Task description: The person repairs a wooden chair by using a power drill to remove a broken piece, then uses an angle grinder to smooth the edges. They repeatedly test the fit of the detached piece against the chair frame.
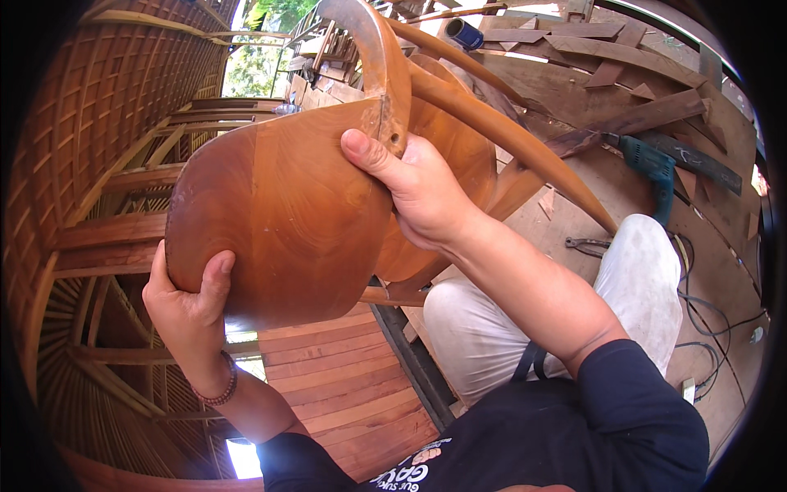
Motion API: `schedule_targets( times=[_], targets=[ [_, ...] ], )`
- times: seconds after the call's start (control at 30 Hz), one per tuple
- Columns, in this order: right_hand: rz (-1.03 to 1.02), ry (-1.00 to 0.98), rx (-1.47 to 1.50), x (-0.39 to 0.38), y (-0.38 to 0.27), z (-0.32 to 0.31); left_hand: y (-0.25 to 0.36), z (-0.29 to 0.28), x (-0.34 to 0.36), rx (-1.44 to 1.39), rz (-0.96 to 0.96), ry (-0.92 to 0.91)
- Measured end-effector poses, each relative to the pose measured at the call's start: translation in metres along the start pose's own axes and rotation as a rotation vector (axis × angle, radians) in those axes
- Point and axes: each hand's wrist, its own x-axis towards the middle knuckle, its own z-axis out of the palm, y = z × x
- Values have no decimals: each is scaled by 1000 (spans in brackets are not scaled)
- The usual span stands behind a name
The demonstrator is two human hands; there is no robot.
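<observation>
A wooden chair with curved legs stands tilted in front of me, its reddish-brown backrest panel raised toward my left. My left hand grips the panel's lower left edge, thumb on the face and fingers wrapped behind. My right hand clasps the panel's right edge, its thumb lying near a small dark hole in the curved wooden piece that joins there. The fingers behind the panel are hidden. Part of the chair's rounded seat shows past my right hand.
A teal power drill lies to the right, by my knee. Pliers and cables rest on the floor. Wood offcuts and a blue can are at the far right. Wooden slats lie below the panel.
</observation>
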Motion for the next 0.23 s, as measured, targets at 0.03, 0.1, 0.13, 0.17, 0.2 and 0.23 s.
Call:
schedule_targets(
  times=[0.03,0.1,0.13,0.17,0.2,0.23],
  targets=[
    [0,5,-3,0,0,0,0,0,0,1,1,1],
    [12,20,-9,0,0,0,1,-2,1,0,-2,-9],
    [19,27,-11,-1,0,1,1,-2,1,1,-3,-14],
    [20,23,-5,-2,-1,1,1,-3,1,-1,0,-15],
    [22,21,4,-3,0,0,0,-3,1,-1,2,-18],
    [25,19,13,-4,1,-1,0,-3,1,-1,4,-21]
  ],
)
